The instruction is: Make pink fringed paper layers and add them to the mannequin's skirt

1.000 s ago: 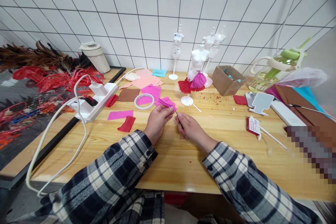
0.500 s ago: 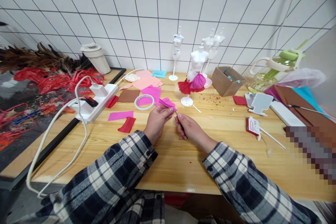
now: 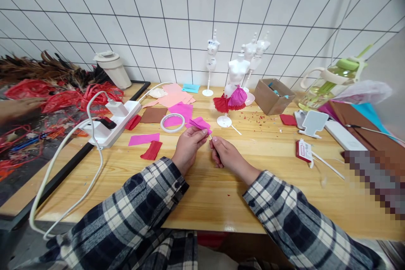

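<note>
My left hand (image 3: 188, 147) is closed on a folded piece of pink crepe paper (image 3: 199, 124), held just above the wooden table (image 3: 221, 194). My right hand (image 3: 226, 155) is pinched on a thin dark tool (image 3: 212, 142) whose tip touches the paper between the two hands. Behind them stands a white mannequin torso (image 3: 236, 76) wearing a red and pink paper skirt (image 3: 230, 100). A roll of tape (image 3: 172, 122) lies to the left of the paper.
Pink, red and brown paper pieces (image 3: 144, 139) lie to the left, beside a white power strip (image 3: 110, 122) with its cable. A cardboard box (image 3: 274, 96), a red card (image 3: 304, 151) and a green bottle (image 3: 335, 78) are at the right. Two more mannequins (image 3: 211, 61) stand by the tiled wall.
Both hands stay together at the pink paper. The right hand has shifted slightly on the thin tool. The view has moved a little.
</note>
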Available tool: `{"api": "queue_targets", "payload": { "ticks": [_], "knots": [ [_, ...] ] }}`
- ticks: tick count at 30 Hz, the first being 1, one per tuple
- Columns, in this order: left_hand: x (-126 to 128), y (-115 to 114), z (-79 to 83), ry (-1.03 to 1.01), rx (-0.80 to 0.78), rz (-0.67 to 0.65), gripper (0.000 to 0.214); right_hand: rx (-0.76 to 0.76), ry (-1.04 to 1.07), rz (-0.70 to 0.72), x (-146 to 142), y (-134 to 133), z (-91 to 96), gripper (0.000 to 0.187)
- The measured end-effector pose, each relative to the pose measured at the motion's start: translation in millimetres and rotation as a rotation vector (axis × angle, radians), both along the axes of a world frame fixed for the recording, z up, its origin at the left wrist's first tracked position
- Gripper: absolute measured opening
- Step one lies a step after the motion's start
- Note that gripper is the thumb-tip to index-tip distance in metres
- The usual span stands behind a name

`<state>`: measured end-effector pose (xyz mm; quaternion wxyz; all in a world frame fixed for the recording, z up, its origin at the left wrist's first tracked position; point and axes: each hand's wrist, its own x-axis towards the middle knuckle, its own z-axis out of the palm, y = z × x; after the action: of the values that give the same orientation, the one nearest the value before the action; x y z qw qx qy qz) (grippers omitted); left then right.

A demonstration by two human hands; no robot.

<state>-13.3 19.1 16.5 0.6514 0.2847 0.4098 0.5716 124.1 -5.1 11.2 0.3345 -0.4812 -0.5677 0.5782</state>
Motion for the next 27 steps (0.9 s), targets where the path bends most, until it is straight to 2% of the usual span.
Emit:
{"api": "queue_targets", "payload": {
  "ticks": [17,22,27],
  "knots": [
    [0.3,-0.2,-0.2,0.012,-0.019,-0.002,0.033,-0.036,-0.035,-0.043,-0.6,0.0,4.7,0.032],
    [-0.3,0.4,-1.0,0.008,-0.018,-0.001,0.031,-0.014,-0.036,-0.034,0.3,0.1,4.9,0.031],
    [-3.6,3.7,0.5,-0.006,-0.027,-0.013,0.032,-0.057,-0.011,-0.012,3.1,0.2,5.6,0.033]
  ]
}}
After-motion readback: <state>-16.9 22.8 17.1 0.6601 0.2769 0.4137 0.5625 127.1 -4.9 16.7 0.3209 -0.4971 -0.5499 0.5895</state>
